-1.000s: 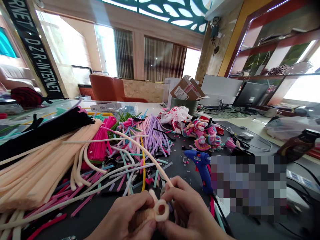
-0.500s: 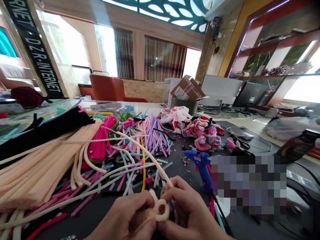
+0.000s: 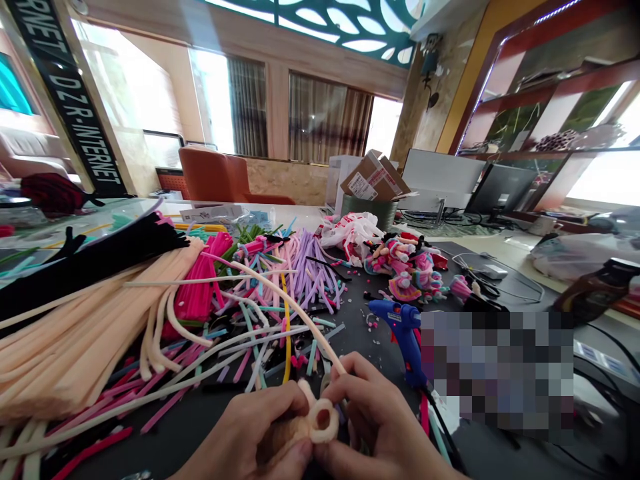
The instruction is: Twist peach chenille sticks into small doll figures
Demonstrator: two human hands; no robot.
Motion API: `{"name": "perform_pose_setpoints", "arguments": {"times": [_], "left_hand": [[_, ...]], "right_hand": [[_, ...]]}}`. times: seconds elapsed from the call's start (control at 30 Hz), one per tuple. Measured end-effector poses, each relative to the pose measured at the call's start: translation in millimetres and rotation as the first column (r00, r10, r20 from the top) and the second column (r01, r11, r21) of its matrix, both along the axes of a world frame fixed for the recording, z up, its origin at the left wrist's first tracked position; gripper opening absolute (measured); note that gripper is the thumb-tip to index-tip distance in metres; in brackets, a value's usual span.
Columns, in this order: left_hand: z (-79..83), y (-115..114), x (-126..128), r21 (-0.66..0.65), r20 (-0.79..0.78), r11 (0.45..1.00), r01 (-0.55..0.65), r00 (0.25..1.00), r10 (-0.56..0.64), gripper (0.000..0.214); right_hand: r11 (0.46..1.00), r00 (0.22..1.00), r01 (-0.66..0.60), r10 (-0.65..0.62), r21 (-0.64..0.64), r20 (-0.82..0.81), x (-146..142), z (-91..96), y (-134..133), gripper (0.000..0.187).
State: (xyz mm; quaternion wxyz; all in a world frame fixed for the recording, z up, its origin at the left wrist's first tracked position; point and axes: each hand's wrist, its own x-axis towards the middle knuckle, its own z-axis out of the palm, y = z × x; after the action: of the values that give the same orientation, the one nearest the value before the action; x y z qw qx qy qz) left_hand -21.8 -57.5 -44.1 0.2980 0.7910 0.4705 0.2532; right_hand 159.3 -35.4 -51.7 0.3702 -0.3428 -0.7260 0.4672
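Observation:
Low in the middle of the head view, a peach pipe cleaner coil (image 3: 330,432) with a round hole faces me. My left hand (image 3: 250,421) is closed around its ribbed body, thumb and finger pressing from the left. My right hand (image 3: 383,417) pinches the coil's right side, where a long peach pipe cleaner strand (image 3: 300,310) runs out from between the fingers, up and to the left. A short fuzzy end stands up between the hands. Beyond the right hand lies a blue hot glue gun (image 3: 404,337). My palms hide part of the coil.
A thick bundle of peach pipe cleaners (image 3: 95,327) and a black bundle (image 3: 100,257) lie left. Pink pipe cleaners (image 3: 200,287), lilac ones (image 3: 315,263) and cut scraps spread across the dark tabletop. Small pipe cleaner dolls (image 3: 410,263) are piled behind the glue gun. A blurred patch covers the right.

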Motion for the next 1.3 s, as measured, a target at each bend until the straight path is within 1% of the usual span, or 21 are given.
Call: {"name": "perform_pose_setpoints", "arguments": {"times": [0.23,0.4,0.5,0.63,0.93,1.3], "left_hand": [[-1.8,-0.4,0.6,0.012,0.008,1.0,0.003,1.0,-0.003,0.012],[-2.9,0.3,0.5,-0.014,-0.009,1.0,-0.006,1.0,0.006,0.013],[-1.7,-0.1,1.4,-0.027,-0.006,0.999,-0.028,1.0,0.028,0.015],[0.3,-0.9,2.4,-0.035,0.003,0.999,-0.021,1.0,0.021,0.017],[-2.8,-0.9,2.2,-0.02,0.006,0.999,-0.026,1.0,0.026,0.014],[-3.8,-0.5,2.1,-0.026,-0.004,0.999,-0.043,0.999,0.043,0.013]], "right_hand": [[1.0,1.0,0.006,-0.006,0.016,-0.016,1.5,1.0,-1.0,0.011],[1.0,1.0,0.012,-0.012,0.006,-0.011,0.6,2.2,-2.5,0.012],[1.0,1.0,0.017,-0.017,0.001,-0.019,0.2,1.9,-2.4,0.013],[1.0,1.0,0.022,-0.021,0.018,-0.017,0.8,1.6,-2.4,0.014],[1.0,1.0,0.023,-0.023,0.011,-0.018,1.5,4.7,-3.3,0.014],[1.0,1.0,0.013,-0.013,0.02,-0.012,2.5,2.6,-2.7,0.013]]}}
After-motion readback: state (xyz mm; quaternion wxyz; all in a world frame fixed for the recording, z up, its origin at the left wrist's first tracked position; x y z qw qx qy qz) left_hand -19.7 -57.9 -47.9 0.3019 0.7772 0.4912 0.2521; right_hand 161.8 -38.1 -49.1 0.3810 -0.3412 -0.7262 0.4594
